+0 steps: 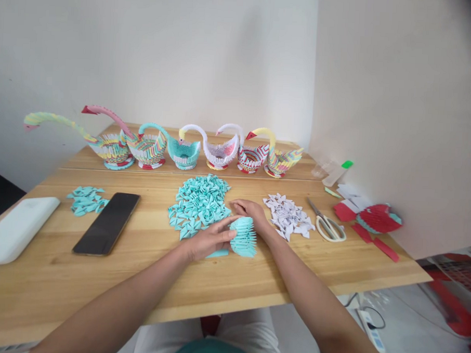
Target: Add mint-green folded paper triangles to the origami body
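The left hand (212,241) has its grip closed around one side of the fanned paper piece (245,238), which is over the surface (148,282), just beside the turquoise paper pile (201,198). The right hand (252,212) curls near that pile; I cannot tell whether its grip pinches anything. The piece looks light, springy and crushable, best held gently by its closely packed side.

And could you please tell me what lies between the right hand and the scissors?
In the head view, a pile of pale lilac paper pieces lies between the right hand and the scissors.
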A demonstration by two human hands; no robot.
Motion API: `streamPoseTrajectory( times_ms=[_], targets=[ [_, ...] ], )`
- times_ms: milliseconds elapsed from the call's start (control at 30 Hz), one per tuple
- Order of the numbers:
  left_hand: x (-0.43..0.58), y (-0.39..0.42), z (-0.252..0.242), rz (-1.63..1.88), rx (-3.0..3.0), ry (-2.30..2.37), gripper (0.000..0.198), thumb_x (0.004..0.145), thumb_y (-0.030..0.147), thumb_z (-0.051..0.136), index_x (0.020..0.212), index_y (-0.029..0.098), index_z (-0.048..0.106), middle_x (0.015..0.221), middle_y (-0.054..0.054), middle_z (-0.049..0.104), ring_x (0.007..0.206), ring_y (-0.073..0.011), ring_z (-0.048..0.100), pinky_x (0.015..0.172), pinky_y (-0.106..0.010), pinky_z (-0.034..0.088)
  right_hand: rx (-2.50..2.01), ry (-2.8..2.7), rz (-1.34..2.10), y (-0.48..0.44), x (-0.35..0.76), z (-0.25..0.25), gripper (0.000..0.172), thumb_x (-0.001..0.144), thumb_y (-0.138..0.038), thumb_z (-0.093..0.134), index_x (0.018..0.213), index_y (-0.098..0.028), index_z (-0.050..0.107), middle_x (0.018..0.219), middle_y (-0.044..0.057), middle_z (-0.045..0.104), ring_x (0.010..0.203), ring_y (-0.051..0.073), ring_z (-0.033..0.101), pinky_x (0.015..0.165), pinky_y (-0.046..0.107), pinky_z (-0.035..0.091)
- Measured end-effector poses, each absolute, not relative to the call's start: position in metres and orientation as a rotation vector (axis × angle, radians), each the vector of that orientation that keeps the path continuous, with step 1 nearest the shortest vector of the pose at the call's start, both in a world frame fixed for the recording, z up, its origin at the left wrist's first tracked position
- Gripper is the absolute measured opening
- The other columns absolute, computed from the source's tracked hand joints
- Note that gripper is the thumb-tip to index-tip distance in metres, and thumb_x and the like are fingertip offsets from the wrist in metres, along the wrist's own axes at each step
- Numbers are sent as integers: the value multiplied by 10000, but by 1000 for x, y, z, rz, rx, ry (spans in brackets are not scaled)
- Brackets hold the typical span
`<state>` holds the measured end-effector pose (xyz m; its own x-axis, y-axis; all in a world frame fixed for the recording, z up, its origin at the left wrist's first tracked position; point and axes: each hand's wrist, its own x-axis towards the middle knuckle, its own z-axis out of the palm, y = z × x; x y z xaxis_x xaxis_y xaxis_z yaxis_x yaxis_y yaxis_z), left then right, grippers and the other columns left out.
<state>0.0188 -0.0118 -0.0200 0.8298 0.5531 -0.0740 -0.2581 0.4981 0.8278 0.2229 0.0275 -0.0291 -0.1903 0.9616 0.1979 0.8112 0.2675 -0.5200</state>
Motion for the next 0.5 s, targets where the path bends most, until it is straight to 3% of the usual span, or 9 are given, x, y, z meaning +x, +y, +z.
streamPoseTrajectory(
  times_ms=[500],
  targets=[
    [19, -11, -23, 510, 924, 369, 717, 737, 474, 795, 1379, 278, 544, 1273, -103, 619, 1036, -203, 604, 917, -363, 468, -1593, -2056, 402, 27, 224, -31, 272, 956, -304, 479, 946, -198, 728, 886, 58, 762, 753, 188, 633, 686, 250, 422]
  ],
)
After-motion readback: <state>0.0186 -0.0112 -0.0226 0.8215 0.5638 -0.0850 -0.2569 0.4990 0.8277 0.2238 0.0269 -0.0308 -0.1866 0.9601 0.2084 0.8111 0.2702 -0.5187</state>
